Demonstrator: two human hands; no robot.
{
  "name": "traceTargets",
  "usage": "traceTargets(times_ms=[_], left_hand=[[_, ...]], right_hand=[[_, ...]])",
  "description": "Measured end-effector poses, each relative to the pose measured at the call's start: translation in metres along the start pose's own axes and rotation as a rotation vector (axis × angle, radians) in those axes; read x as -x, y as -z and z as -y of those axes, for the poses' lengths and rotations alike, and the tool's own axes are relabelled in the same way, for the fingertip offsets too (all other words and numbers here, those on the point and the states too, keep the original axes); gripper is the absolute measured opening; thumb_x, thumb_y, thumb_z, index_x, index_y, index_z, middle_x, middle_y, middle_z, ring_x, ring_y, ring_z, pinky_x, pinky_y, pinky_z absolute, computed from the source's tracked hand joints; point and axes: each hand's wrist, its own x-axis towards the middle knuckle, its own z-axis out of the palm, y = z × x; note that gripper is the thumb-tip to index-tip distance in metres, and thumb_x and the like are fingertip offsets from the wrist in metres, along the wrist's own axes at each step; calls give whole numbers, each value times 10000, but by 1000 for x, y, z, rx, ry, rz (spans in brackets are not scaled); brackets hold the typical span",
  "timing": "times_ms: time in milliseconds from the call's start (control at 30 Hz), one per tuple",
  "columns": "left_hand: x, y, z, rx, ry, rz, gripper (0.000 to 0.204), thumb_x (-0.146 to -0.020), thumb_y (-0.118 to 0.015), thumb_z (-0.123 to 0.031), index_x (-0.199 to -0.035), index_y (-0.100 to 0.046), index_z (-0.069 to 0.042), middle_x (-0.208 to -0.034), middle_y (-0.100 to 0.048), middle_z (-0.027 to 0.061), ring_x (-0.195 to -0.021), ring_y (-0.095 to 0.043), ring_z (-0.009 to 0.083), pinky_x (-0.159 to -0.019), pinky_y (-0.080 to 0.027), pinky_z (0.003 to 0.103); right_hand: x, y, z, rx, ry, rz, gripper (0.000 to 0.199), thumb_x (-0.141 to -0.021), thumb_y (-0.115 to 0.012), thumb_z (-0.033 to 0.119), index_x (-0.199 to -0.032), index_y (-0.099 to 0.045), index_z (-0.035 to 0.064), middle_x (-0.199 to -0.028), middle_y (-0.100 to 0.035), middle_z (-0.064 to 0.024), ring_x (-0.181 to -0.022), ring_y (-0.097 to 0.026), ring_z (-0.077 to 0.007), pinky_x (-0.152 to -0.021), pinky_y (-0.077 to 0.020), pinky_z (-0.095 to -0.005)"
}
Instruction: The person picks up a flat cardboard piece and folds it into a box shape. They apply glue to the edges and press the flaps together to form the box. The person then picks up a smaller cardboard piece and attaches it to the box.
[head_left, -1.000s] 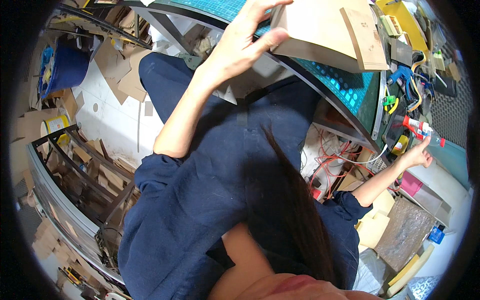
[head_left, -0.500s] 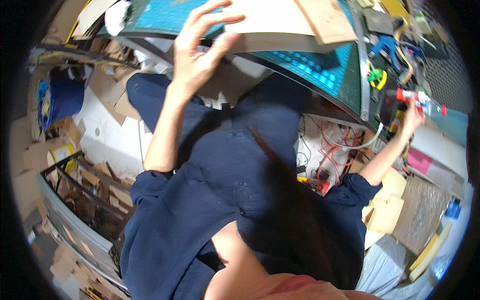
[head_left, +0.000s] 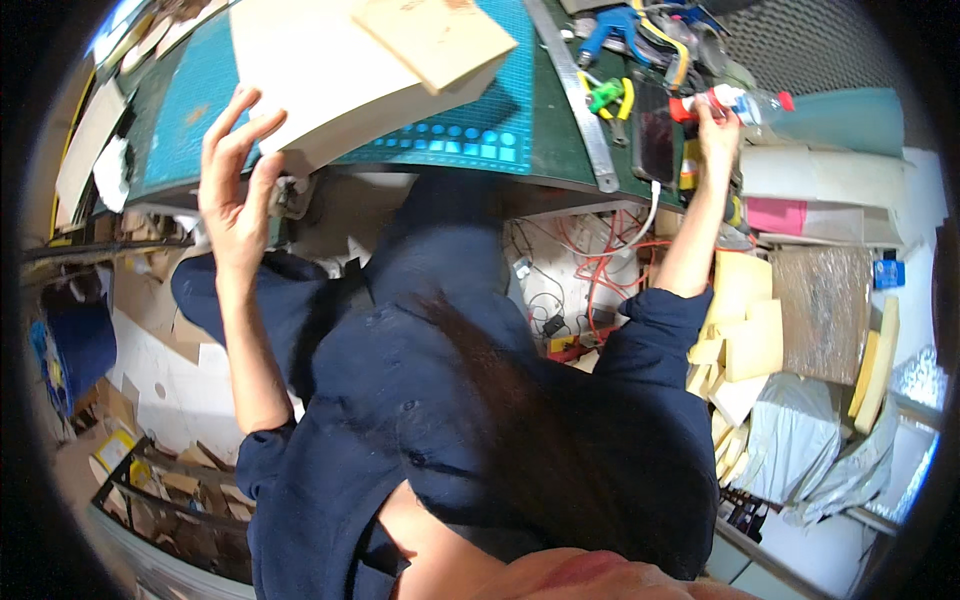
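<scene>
Left hand [head_left: 235,185]: grip wide open, thumb and fingers spread at the near left corner of the pale box [head_left: 320,75]; can't tell if the fingertips touch. Box sits on the blue cutting mat [head_left: 190,120] on the green surface [head_left: 560,150], tan board [head_left: 440,40] on top. Right hand [head_left: 720,138]: grip closed, fingers curled on a red-and-white bottle [head_left: 755,106], just beyond the phone [head_left: 655,135].

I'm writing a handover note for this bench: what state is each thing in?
Left hand: open, fingertips at the cardboard box
Right hand: closed on the bottle
Bottle: sideways, red cap on
Cardboard box: lying on the cutting mat
Phone: screen dark, white cable attached
Metal ruler: lying flat
Pliers: handles spread
</scene>
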Motion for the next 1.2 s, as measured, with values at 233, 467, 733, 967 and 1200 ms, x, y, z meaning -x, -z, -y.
traceTargets(times_ms=[233,467,733,967,1200], left_hand=[[-11,4,-10,-168,-158,-18,269,-934,-723,-236,-1165,-755,-102,-1290,-665,131,-1273,-601,270,-1079,-457,411],[-6,17,-26,-82,0,98,386,-858,-788,-180,-1228,-711,-102,-1413,-562,206,-1330,-530,353,-1101,-430,455],[0,2,4,-51,-47,15,314,-932,-709,-211,-1230,-718,-115,-1416,-577,177,-1314,-537,342,-1098,-420,447],[4,3,9,193,9,30,297,-990,-630,-193,-1257,-702,-84,-1452,-525,177,-1296,-532,323,-1089,-423,428],[4,0,18,55,-58,63,337,-975,-647,-177,-1296,-672,-78,-1490,-464,171,-1318,-506,312,-1099,-424,431]], right_hand=[[27,9,41,174,221,-46,416,-965,-718,386,-1139,-751,10,-992,-764,-103,-915,-668,-145,-854,-527,-324],[127,-3,215,-579,205,361,500,-1059,-584,288,-1437,-489,-24,-1070,-651,-102,-821,-635,-153,-741,-519,-254],[227,-54,295,-705,0,957,530,-1074,-396,400,-1411,-409,-9,-1059,-554,-161,-818,-553,-164,-721,-462,-298],[248,-100,310,-997,-48,700,484,-1016,-634,334,-1323,-512,-20,-1121,-626,-121,-779,-569,-148,-681,-472,-250],[252,-130,331,-1340,-154,691,347,-969,-717,289,-1185,-668,21,-1031,-722,-104,-829,-646,-152,-809,-537,-318]])
